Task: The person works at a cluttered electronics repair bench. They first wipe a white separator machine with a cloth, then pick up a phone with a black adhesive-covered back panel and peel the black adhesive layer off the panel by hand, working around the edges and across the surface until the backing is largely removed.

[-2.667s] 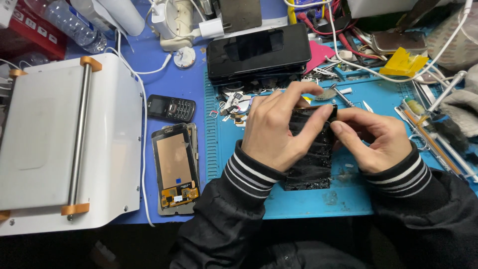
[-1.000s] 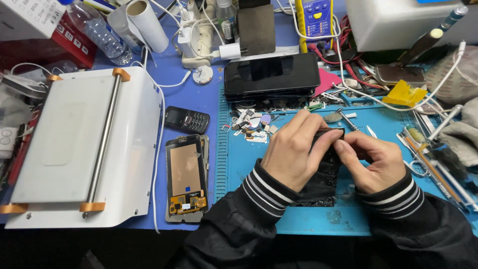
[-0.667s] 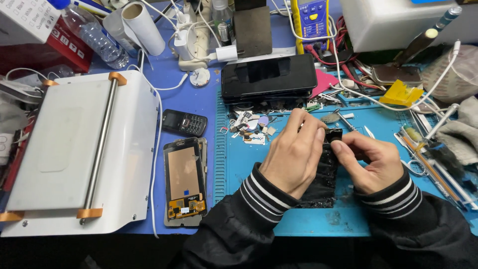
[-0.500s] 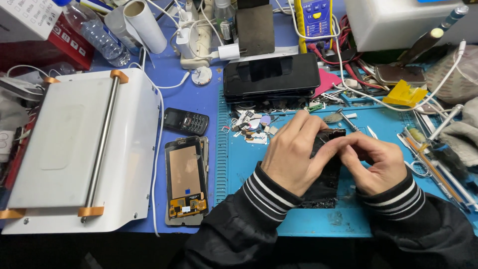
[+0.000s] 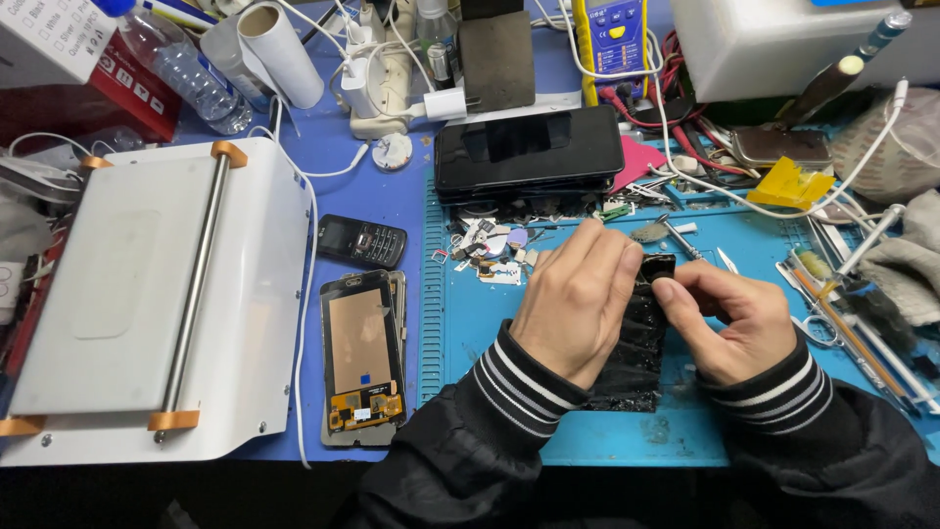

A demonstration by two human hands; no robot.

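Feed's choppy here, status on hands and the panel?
Left hand and right hand both gripping black panel on blue mat. Loose parts just behind; nothing blocking.

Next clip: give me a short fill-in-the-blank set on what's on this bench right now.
1. Both hands, left hand and right hand, grip a cracked ___ phone screen.
2. The work mat under it is ___ in colour.
3. The opened phone lies face ___, its inside showing.
4. The small keypad phone lies between the opened phone and the ___ charger.

Missing words: black; blue; down; white
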